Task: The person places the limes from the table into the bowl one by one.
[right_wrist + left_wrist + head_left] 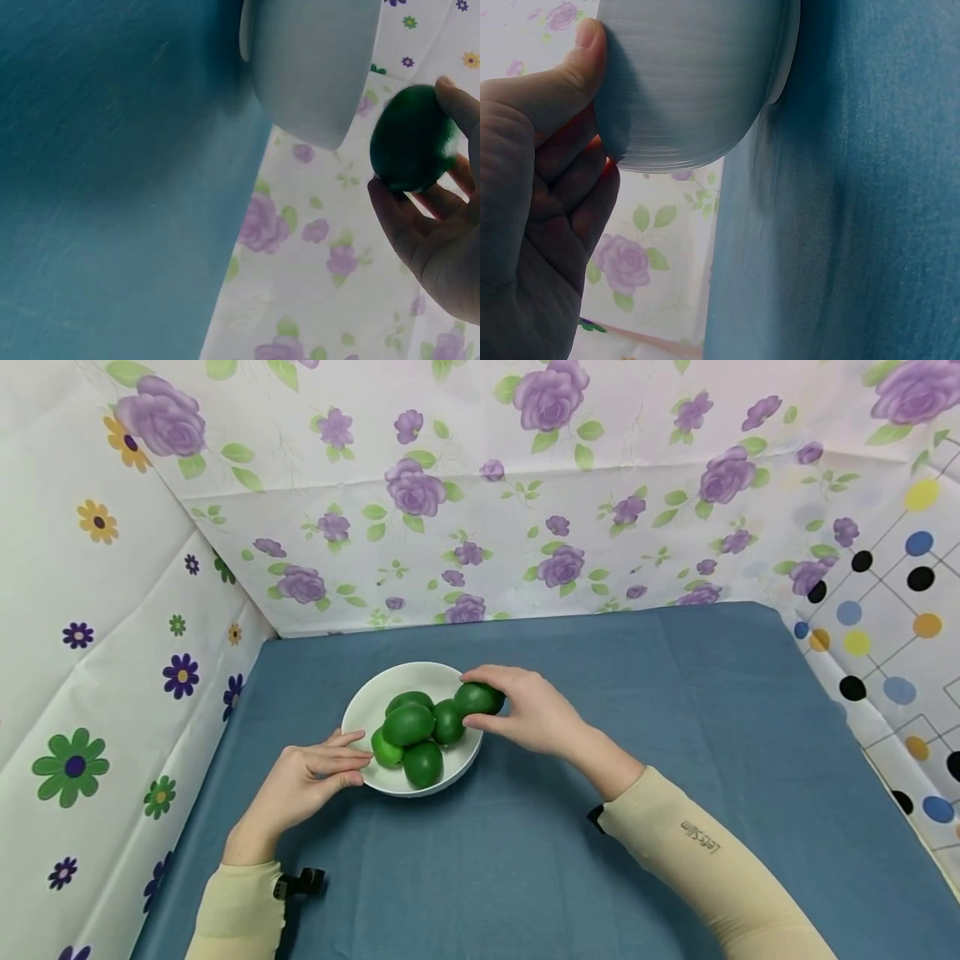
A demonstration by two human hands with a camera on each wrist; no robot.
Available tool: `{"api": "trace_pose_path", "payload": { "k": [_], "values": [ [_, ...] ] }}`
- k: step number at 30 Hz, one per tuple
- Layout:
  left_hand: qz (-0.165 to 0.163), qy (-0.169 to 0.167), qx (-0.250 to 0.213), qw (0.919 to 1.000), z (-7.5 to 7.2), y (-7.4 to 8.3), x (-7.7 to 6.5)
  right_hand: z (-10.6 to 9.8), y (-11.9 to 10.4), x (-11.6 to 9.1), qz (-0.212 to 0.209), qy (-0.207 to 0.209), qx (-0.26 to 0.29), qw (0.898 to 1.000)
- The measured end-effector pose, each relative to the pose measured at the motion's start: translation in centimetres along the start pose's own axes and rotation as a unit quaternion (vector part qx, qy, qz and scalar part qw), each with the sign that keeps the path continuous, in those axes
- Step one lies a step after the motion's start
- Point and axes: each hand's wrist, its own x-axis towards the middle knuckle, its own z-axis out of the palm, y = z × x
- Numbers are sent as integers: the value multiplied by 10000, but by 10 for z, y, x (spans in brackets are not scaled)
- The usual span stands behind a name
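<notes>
A white bowl stands on the table, holding several green limes; one at its left is a lighter green. At the bowl's left rim, my left hand grips the edge; the left wrist view shows the thumb against the bowl's side. Over the right rim, my right hand holds a dark green lime between thumb and fingers. In the right wrist view this lime is raised clear of the bowl's side.
Blue cloth covers the table. A white sheet with purple roses hangs behind it. Flowered sheeting stands at the left and dotted sheeting at the right. A black wrist device sits on the left sleeve.
</notes>
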Motion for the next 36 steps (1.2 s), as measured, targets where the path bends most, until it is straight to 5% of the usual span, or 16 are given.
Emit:
{"api": "trace_pose_path", "payload": {
  "k": [7,18,29,36],
  "values": [
    [4,-8,-1,10000,0,-1,0,3,-16,9,-334,-780,-596,9946],
    [5,-48,5,10000,0,-1,1,13,-32,28,-296,-2016,-1528,9670],
    [54,-66,-8,10000,-1,0,2,14,-32,29,-227,-2466,-1896,9501],
    [58,-22,-18,10000,0,-1,0,15,-29,25,-372,-2495,-1915,9485]
  ]
}}
